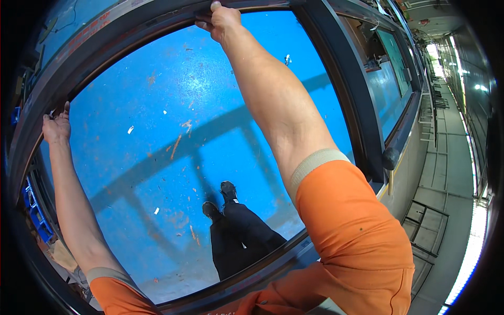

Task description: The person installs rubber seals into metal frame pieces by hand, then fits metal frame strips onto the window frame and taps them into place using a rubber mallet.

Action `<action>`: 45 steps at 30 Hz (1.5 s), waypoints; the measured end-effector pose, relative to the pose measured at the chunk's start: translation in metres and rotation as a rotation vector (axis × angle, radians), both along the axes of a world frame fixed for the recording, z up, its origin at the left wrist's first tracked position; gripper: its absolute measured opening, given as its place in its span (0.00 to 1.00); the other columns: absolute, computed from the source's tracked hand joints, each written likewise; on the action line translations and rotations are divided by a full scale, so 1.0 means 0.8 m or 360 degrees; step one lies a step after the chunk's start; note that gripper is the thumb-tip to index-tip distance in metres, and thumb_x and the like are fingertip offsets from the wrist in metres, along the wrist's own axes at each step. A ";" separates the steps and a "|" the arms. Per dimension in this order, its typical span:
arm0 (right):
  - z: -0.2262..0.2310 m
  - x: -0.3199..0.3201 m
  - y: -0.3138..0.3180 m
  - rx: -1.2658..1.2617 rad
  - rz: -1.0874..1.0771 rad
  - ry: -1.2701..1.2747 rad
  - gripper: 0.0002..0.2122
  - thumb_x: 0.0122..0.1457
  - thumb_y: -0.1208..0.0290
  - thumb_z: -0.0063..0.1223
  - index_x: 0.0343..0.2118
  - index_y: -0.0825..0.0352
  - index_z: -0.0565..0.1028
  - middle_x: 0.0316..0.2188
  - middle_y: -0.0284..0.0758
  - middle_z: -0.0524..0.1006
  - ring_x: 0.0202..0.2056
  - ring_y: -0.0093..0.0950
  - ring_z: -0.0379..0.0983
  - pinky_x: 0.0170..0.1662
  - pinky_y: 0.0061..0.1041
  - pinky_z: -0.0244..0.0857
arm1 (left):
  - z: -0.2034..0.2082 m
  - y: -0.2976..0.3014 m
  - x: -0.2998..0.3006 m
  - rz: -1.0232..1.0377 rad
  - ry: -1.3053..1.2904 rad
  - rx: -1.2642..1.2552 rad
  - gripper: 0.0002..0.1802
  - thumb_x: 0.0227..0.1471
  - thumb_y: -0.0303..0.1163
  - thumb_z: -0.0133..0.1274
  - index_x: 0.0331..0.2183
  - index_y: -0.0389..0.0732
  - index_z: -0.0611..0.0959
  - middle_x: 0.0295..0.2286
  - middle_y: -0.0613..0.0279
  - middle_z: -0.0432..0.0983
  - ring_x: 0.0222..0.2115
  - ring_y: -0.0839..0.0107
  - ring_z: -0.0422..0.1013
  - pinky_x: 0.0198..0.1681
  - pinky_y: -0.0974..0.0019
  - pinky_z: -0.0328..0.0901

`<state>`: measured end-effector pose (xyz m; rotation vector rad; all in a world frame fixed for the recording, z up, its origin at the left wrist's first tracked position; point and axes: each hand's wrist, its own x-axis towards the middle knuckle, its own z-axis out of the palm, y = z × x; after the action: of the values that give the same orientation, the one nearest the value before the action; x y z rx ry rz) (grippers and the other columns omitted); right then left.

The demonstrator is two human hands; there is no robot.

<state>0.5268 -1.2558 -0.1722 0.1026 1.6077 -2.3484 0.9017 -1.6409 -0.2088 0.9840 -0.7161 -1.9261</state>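
Note:
A large dark grey metal frame (357,89), like a window frame, surrounds a wide opening below me. Through it the blue floor, my legs and my dark shoes show; whether a clear pane fills it I cannot tell. Both my arms reach over the opening to its far side. At the far left, my left hand (56,127) is closed around the frame's edge, thumb up, other fingers partly hidden. My right hand (226,22) grips the far bar near the top of the view, with its thumb on top and fingers curled at the inner edge.
A second framed opening (388,68) adjoins on the right. A dark round knob (390,157) sticks out near the right corner. Blue bins (39,220) stand beyond the left side. Scraps (130,129) lie on the blue floor (178,94); metal racks (428,220) stand far right.

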 end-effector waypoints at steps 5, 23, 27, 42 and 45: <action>0.055 0.078 0.044 0.0693 0.0254 0.0214 0.18 0.69 0.65 0.45 0.49 0.79 0.71 0.41 0.53 0.78 0.45 0.47 0.80 0.45 0.46 0.79 | -0.010 -0.006 0.015 0.0050 -0.0015 -0.0155 0.26 0.72 0.44 0.28 0.56 0.30 0.63 0.53 0.39 0.65 0.48 0.43 0.69 0.51 0.39 0.72; 0.194 0.330 0.844 0.3327 -0.0168 0.1260 0.19 0.62 0.63 0.55 0.52 0.69 0.72 0.42 0.48 0.77 0.43 0.46 0.73 0.52 0.39 0.65 | 0.002 0.036 -0.011 -0.0058 0.0003 0.0036 0.25 0.70 0.48 0.30 0.49 0.35 0.69 0.39 0.44 0.71 0.32 0.56 0.68 0.35 0.50 0.68; 0.222 0.305 0.847 0.3188 0.0160 0.0566 0.16 0.62 0.67 0.54 0.50 0.69 0.72 0.37 0.46 0.77 0.38 0.44 0.73 0.46 0.39 0.67 | 0.012 0.037 -0.001 -0.0099 0.0008 0.0009 0.24 0.69 0.48 0.32 0.48 0.37 0.69 0.38 0.46 0.72 0.32 0.56 0.69 0.35 0.51 0.67; 0.240 0.027 0.244 0.2911 0.1424 0.3038 0.12 0.63 0.61 0.58 0.41 0.60 0.70 0.29 0.33 0.72 0.25 0.31 0.71 0.28 0.33 0.66 | 0.030 0.063 -0.015 -0.0163 -0.0096 0.0023 0.25 0.69 0.54 0.29 0.47 0.46 0.72 0.39 0.51 0.76 0.32 0.56 0.69 0.38 0.47 0.63; 0.204 0.081 0.129 0.2797 0.1709 0.2909 0.13 0.64 0.53 0.55 0.36 0.58 0.72 0.29 0.31 0.76 0.27 0.32 0.76 0.32 0.31 0.71 | 0.030 0.065 -0.008 -0.0156 -0.0070 0.0008 0.26 0.68 0.55 0.29 0.46 0.45 0.73 0.40 0.51 0.77 0.33 0.55 0.69 0.38 0.46 0.63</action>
<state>0.5917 -1.1523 -0.0088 -2.0925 2.3542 0.7289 0.8950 -1.5888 -0.1849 1.0136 -0.7985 -1.9967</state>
